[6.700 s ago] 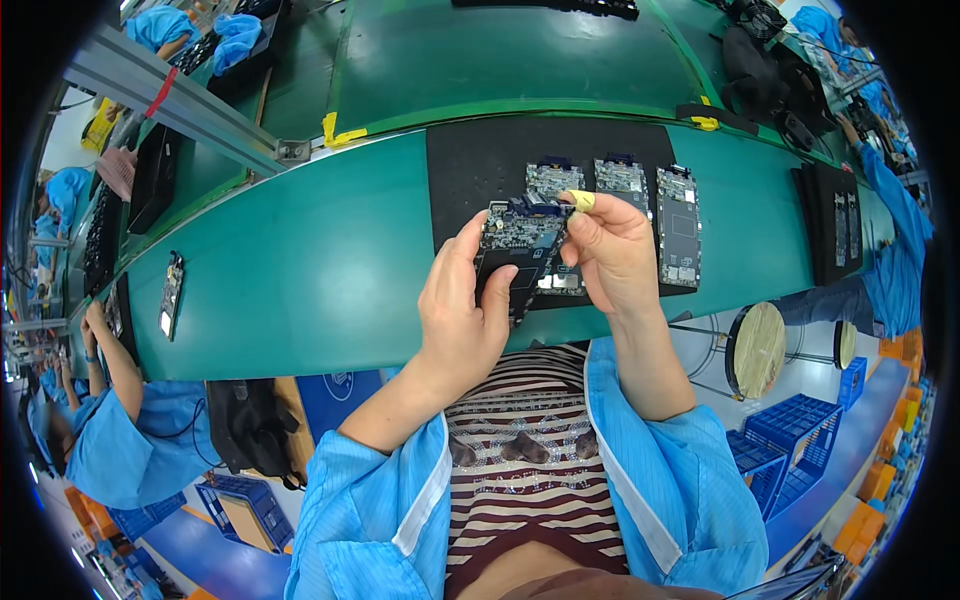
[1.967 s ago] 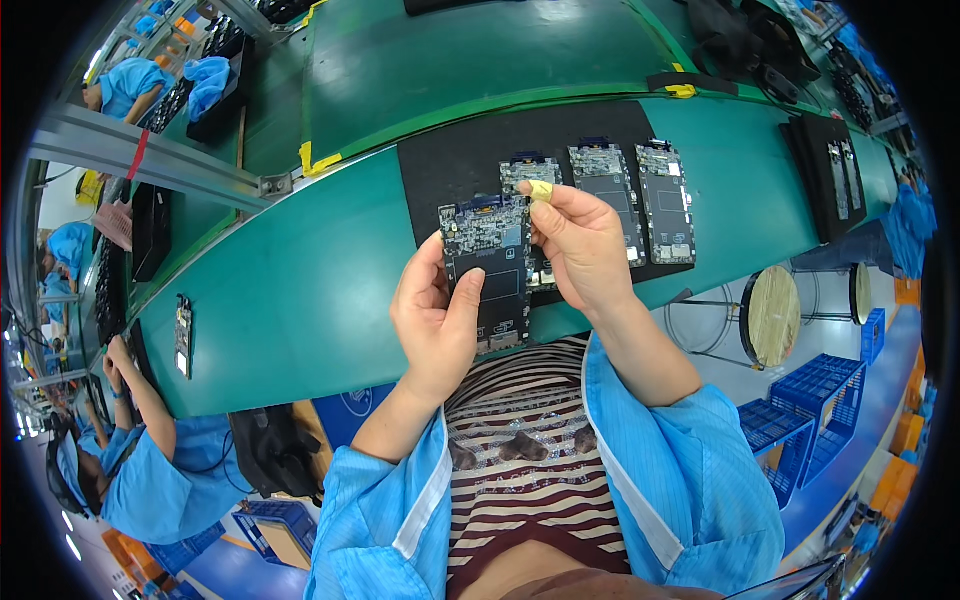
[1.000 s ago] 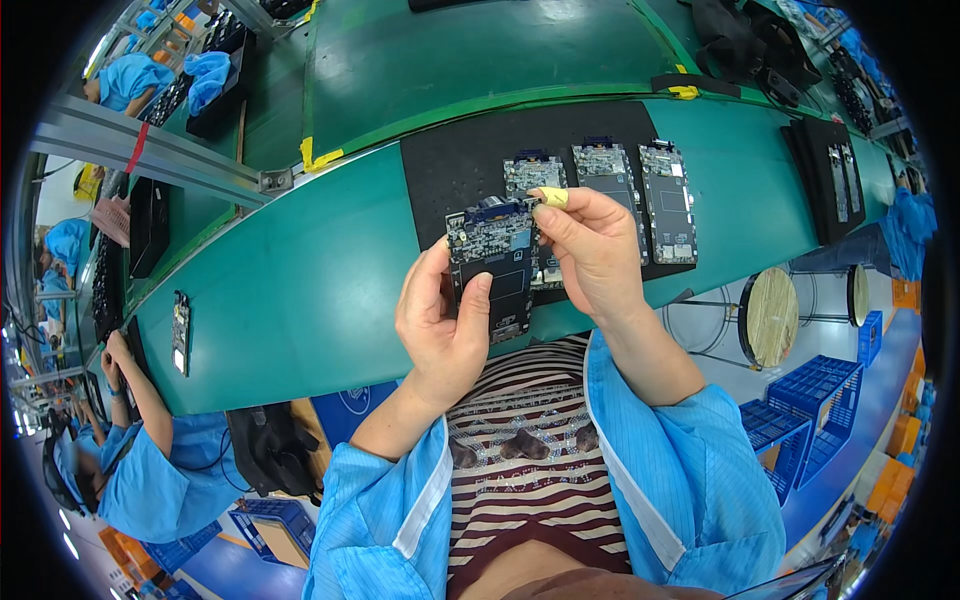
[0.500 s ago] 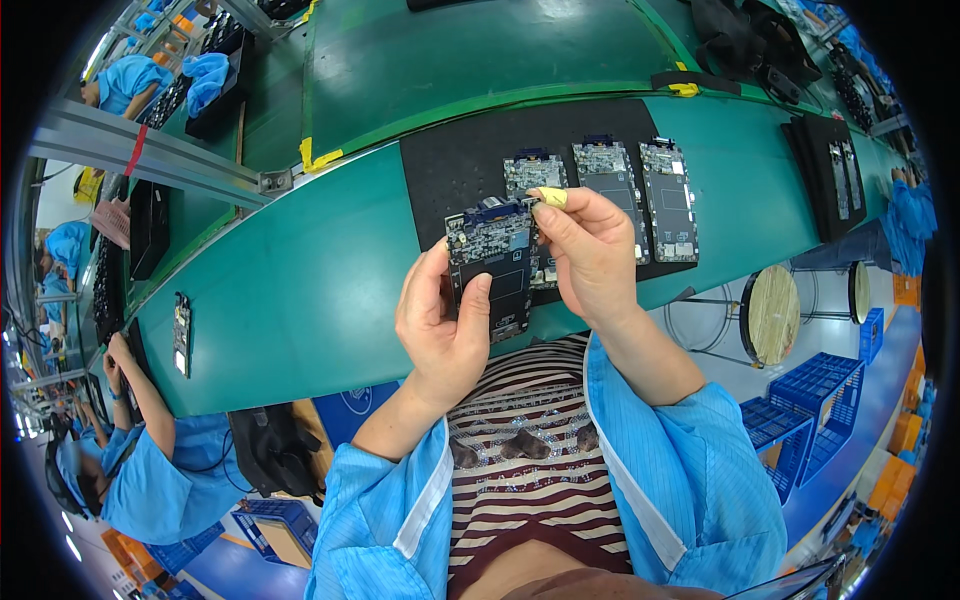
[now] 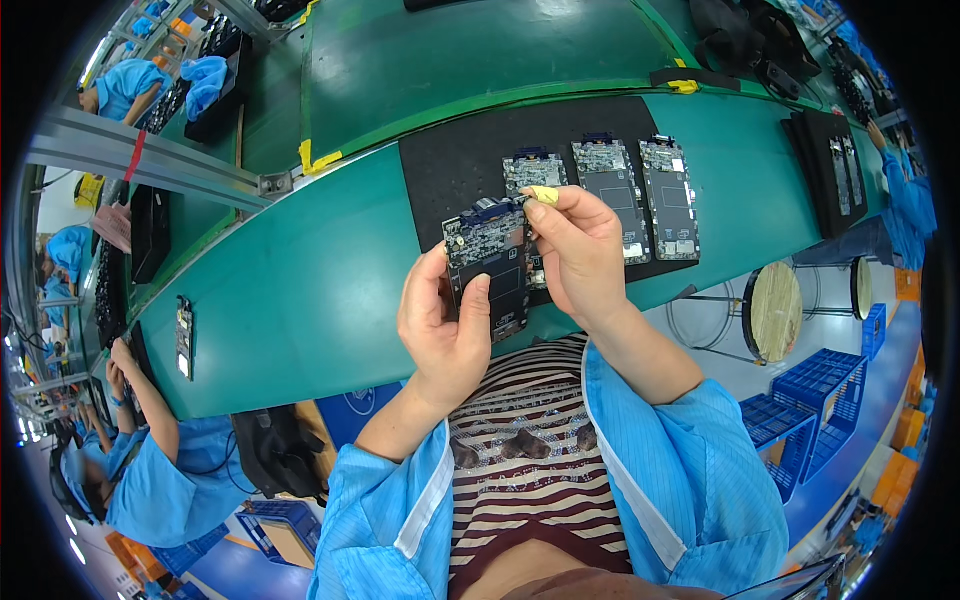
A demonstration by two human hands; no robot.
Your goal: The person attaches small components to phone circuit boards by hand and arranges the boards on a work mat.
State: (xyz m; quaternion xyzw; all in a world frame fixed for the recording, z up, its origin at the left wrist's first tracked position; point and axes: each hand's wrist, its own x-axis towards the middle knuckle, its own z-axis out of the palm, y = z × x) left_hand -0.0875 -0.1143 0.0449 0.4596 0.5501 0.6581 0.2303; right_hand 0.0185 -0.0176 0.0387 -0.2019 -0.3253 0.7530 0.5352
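The board (image 5: 506,272) is clamped by the left hand (image 5: 446,325), seemingly for steadiness, its corner pinched by the right hand (image 5: 581,250).

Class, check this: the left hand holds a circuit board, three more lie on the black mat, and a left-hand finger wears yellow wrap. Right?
Not quite: the head view shows the yellow wrap on a finger of the right hand. The left hand holds a circuit board, and three more boards lie on the black mat.
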